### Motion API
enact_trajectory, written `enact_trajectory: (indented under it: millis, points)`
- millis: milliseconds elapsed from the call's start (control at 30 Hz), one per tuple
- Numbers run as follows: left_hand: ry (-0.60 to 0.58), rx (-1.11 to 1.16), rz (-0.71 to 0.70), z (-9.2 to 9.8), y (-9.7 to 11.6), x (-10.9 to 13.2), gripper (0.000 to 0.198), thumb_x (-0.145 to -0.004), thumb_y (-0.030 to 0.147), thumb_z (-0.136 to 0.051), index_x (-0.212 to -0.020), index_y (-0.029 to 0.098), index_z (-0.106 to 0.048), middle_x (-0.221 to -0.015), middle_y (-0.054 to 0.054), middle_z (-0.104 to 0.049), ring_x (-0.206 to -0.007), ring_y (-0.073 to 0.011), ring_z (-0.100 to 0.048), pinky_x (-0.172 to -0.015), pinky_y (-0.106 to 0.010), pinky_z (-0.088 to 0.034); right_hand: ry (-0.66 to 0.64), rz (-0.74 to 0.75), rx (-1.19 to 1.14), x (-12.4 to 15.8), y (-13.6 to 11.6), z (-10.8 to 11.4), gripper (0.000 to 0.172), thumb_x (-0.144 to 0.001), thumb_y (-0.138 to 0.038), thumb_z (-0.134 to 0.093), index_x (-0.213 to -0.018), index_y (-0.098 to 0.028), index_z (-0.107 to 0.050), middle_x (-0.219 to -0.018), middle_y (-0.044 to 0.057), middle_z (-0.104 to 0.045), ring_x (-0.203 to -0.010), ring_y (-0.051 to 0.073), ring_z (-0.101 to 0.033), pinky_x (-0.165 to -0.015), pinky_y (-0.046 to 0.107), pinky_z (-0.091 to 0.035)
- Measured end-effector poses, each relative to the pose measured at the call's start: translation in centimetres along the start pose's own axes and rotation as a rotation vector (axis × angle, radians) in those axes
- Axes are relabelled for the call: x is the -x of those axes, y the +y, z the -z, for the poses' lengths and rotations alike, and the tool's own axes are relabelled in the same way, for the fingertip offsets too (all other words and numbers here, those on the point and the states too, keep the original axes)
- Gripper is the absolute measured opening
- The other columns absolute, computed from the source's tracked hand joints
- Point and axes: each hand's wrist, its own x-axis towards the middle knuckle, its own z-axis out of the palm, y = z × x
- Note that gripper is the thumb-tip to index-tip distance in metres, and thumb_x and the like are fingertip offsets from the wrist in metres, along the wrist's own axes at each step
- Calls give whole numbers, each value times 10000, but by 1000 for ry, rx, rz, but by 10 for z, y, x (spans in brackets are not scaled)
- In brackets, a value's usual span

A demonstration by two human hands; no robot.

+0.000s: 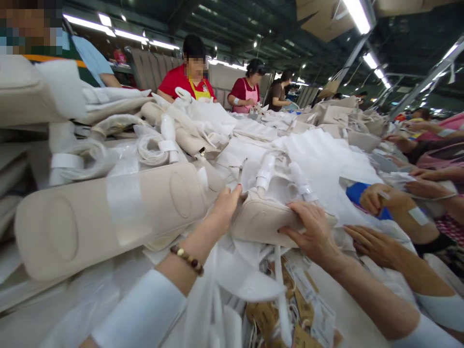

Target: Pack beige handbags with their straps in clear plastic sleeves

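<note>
A small beige bag (pixel 268 220) lies in front of me, with white-wrapped handles (pixel 266 173) standing up from its top. My left hand (pixel 226 205), with a beaded bracelet at the wrist, is at the bag's left corner, its fingers closed around a thin metal piece (pixel 239 175) that points up. My right hand (pixel 311 227) rests on the bag's right end, thumb on the front face and fingers over the top edge. To the left lies a long beige bag (pixel 90 212) with a white band around its middle.
Brown paper tags (pixel 264 316) with strings lie below the small bag. White foam sheets (pixel 322 159) and wrapped bags pile up beyond. At the right, other people's hands (pixel 380 246) reach in near a blue item (pixel 357 193). Several people stand across the pile.
</note>
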Motion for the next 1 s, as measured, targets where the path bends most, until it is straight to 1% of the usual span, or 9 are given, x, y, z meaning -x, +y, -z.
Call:
enact_trajectory:
  millis: [133,233,400,500,567,667,833,900,1000]
  points:
    - [-45,27,76,-3,-5,-23,386,-509,367,-809,-761,157,-606,-810,-79,-670,-883,-259,-599,-748,-323,-429,76,76,16,13,-17,9,265,-846,-218,-566,-1095,-194,-478,-995,106,-636,-949,269,-585,-818,426,-411]
    - [-110,67,92,0,-1,-25,440,-424,295,-844,-784,142,-642,-820,-81,-676,-802,-235,-609,-718,-319,-427,137,110,35,23,-27,13,260,-831,-137,-569,-1079,-170,-500,-982,122,-649,-946,263,-593,-825,424,-410]
    - [-207,131,54,-2,8,-11,465,-490,376,-802,-878,151,-680,-842,-56,-685,-729,-200,-607,-686,-313,-447,192,119,18,46,-40,16,277,-790,-24,-553,-1039,-146,-540,-958,128,-661,-949,249,-598,-829,418,-418]
    - [-189,117,-11,-9,12,-5,459,-449,310,-819,-855,151,-673,-736,-28,-671,-657,-194,-594,-657,-316,-462,212,127,17,57,-45,16,292,-782,10,-510,-1020,-150,-564,-948,113,-668,-951,237,-603,-821,409,-428]
    - [-185,122,-44,-11,15,-2,403,-466,292,-792,-816,141,-662,-700,-17,-653,-635,-184,-581,-632,-302,-458,231,127,23,62,-48,16,267,-797,-3,-490,-997,-155,-579,-925,102,-675,-927,228,-615,-808,401,-436]
    - [-237,144,-65,-13,20,1,318,-503,245,-716,-791,142,-625,-719,-4,-639,-641,-165,-569,-576,-256,-441,274,132,23,65,-49,16,227,-813,-29,-479,-969,-147,-594,-888,98,-681,-890,222,-631,-784,389,-447]
    - [-386,162,4,-14,25,13,516,-440,134,-718,-940,192,-603,-759,9,-670,-675,-201,-600,-552,-273,-480,290,166,45,69,-50,17,202,-831,-50,-457,-936,-143,-602,-868,94,-680,-873,218,-631,-775,383,-460]
    - [-429,193,60,-16,25,19,454,-448,141,-717,-894,180,-642,-707,4,-674,-626,-195,-596,-548,-279,-480,289,174,65,70,-52,19,200,-835,-48,-447,-914,-146,-603,-859,89,-679,-863,211,-627,-764,375,-461]
    - [-422,269,100,-19,24,29,320,-459,166,-724,-774,160,-669,-625,9,-660,-540,-164,-569,-527,-264,-461,286,189,83,69,-52,23,196,-839,-46,-442,-868,-157,-600,-826,74,-680,-834,195,-628,-749,362,-463]
